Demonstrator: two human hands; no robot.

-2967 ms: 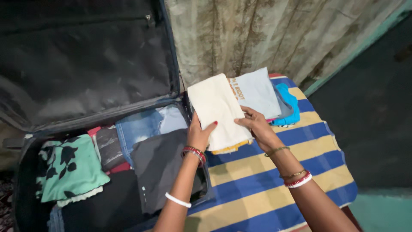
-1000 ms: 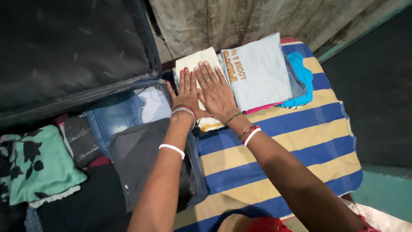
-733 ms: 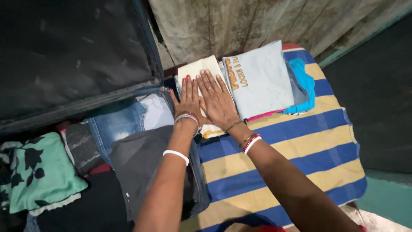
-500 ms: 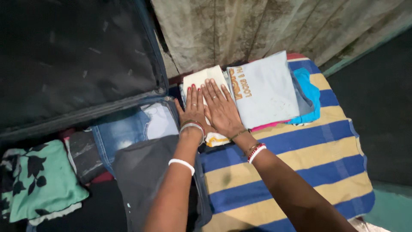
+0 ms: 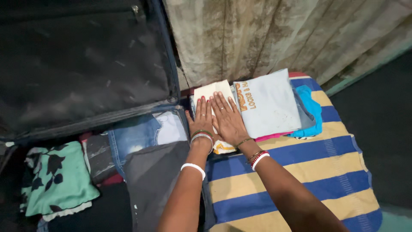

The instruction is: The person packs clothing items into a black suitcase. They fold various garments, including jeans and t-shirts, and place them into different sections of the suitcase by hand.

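Cream folded garment sits on the striped blue-and-yellow cloth, just right of the open suitcase's rim and touching the pale blue-grey folded shirt beside it. You've got both palms on it: left hand flat on its left half, right hand flat on its right half, fingers straight and spread, pointing away from you. No grip at all — both hands fully open, pressing down, holding nothing.

Step in hand, as I read it: flattening/smoothing the fold before it gets moved. Garment isn't lifted yet; its near edge shows a bit of yellow-orange print under your wrists.

Beside it, the blue-grey shirt tops a small pile w/ a turquoise piece and a pink edge underneath. Inside the suitcase: folded jeans near the rim, a dark grey garment right under your left forearm, a green leaf-print piece further left.

Next move prob. calls for sliding fingers under both short edges so the fold stays together, then lifting level — the fabric looks thin and will likely sag or unfold if you pinch from one side only.
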